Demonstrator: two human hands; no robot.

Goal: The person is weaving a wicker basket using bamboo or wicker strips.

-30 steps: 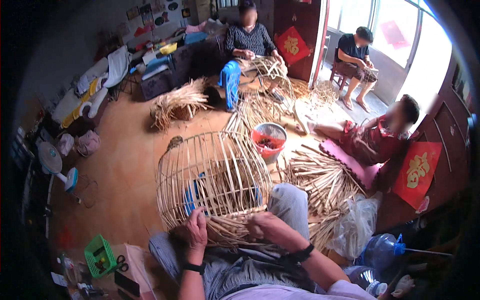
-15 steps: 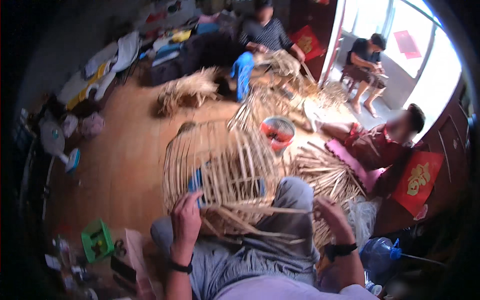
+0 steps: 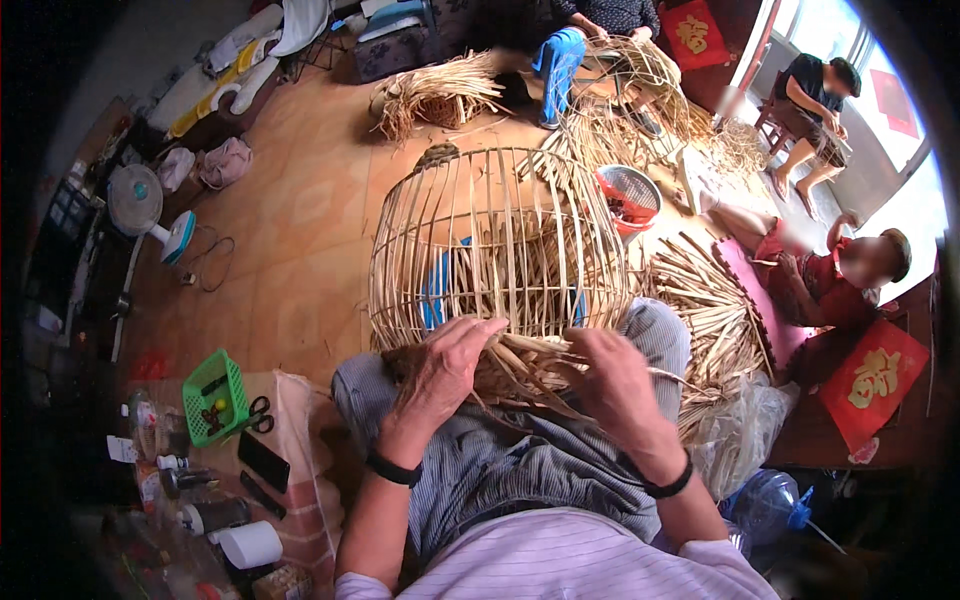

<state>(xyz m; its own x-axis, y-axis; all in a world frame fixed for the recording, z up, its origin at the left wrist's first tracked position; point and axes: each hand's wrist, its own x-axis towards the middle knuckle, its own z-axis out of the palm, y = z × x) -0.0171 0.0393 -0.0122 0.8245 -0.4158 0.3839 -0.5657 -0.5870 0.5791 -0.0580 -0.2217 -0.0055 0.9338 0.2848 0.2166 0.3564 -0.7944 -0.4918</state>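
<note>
Head view looks down on a tall, open-ribbed dome cage of pale split bamboo (image 3: 497, 245) lying on its side across the person's lap, its woven rim toward the body and its closed top pointing away over the brown tiled floor (image 3: 300, 230). The left hand (image 3: 445, 368) is curled over the rim's lower left edge, fingers bent around a clump of loose strip ends, gripping them. The right hand (image 3: 612, 378) rests on the rim to the right with fingers folded down onto the strips, pressing rather than spread open (whether it pinches a single strip I cannot tell).

By my reading, the step in hand is weaving or binding the cage's rim band, with the free ends held down between both hands. The next move would seem to call for a firm hold with one hand while the other threads a strip between neighbouring ribs, kept tight so the weave does not spring loose.

A heap of cut bamboo strips (image 3: 705, 315) lies just beside the right knee, a red round plastic basin (image 3: 628, 195) sits beyond the cage, and a small green plastic basket (image 3: 214, 397) stands on a low surface to the left. Other people sit further off.
</note>
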